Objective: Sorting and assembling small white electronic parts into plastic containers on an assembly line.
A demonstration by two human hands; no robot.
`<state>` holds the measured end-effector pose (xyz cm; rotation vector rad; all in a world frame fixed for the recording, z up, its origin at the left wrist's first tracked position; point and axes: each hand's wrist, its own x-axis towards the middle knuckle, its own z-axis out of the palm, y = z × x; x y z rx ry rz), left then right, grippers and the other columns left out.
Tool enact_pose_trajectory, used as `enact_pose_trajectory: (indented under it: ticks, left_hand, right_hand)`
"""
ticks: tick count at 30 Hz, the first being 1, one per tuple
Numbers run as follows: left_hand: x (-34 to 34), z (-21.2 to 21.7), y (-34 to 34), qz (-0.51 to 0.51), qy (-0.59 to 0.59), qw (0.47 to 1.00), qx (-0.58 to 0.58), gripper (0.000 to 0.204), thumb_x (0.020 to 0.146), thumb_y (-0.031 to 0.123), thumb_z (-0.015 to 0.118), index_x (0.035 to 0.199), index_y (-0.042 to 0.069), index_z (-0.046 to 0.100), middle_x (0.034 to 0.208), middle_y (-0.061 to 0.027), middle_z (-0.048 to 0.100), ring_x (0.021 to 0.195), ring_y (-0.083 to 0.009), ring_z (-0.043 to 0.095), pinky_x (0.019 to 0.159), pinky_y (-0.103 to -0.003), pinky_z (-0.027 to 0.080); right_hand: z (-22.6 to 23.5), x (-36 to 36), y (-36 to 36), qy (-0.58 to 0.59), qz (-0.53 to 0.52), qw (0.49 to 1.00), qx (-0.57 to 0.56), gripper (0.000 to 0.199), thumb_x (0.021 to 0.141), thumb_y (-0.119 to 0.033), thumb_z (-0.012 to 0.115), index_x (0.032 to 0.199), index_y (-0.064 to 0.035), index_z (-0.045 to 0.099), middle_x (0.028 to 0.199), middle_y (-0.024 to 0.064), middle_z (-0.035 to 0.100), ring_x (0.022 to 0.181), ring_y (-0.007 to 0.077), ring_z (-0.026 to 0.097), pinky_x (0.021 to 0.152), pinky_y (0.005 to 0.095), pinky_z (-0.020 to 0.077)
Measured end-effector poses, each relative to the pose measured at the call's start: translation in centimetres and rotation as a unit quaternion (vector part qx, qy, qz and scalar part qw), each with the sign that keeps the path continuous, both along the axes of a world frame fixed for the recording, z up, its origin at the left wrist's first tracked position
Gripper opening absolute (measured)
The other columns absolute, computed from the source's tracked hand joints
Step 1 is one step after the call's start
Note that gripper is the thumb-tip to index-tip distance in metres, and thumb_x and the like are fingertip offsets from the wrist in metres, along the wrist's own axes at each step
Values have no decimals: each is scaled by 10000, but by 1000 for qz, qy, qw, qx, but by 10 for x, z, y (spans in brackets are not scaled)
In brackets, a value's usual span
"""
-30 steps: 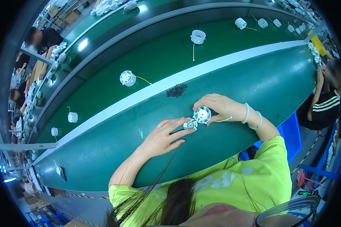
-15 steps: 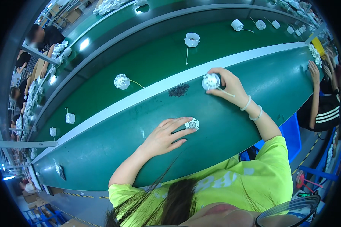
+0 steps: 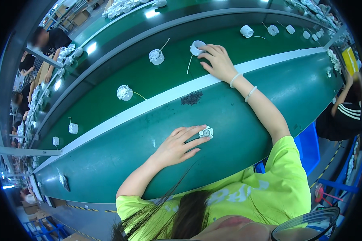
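Note:
My left hand (image 3: 177, 145) lies on the green work surface with its fingers spread. Its index and middle fingertips touch a small white part with a round grey centre (image 3: 206, 133). My right hand (image 3: 220, 64) reaches over the white rail to the green belt, fingers apart, fingertips at the rim of a white cup-shaped housing (image 3: 196, 48). A pale wire hangs from that housing. To its left on the belt sits another white housing (image 3: 156, 57), its wire pointing up.
A white housing with a yellowish wire (image 3: 124, 92) and several others stand along the belt. A pile of small black pieces (image 3: 191, 97) lies beside the white rail (image 3: 165, 93). A small bag (image 3: 63, 181) is at the left end. Other people sit at far left and right.
My right hand has let go of the housing it held and moved up to another on the belt. An extra housing now stands on the belt, whose housings have shifted slightly left.

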<state>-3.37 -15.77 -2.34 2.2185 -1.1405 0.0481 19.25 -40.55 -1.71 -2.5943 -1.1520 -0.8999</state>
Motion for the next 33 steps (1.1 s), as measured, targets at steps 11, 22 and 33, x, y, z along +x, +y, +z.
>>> enact_pose_trajectory:
  ticks: [11, 22, 33]
  left_hand:
    - [0, -6, 3, 11, -18, 998, -52, 516, 898, 143, 665, 1405, 177, 571, 1492, -62, 485, 1236, -235, 558, 1026, -355, 451]
    - [-10, -8, 4, 114, -45, 983, -139, 359, 830, 42, 699, 1182, 115, 699, 1192, -63, 608, 973, -223, 623, 851, -323, 518]
    - [-3, -2, -13, 121, -51, 983, -125, 327, 777, -6, 723, 1092, 82, 728, 1039, -74, 630, 872, -240, 627, 784, -327, 521]
  right_hand:
    - [58, -62, -2, 385, 76, 892, 225, 277, 840, 3, 740, 1079, -61, 616, 1156, 72, 587, 1067, 196, 604, 869, 294, 555]
    - [81, -108, 8, 658, 224, 719, -12, 268, 809, -14, 747, 1064, -39, 666, 1005, 61, 699, 714, 179, 662, 672, 280, 588]
    - [52, -111, 2, 635, 205, 739, -88, 250, 805, -115, 747, 1037, -57, 676, 1031, 85, 692, 867, 252, 673, 730, 362, 558]
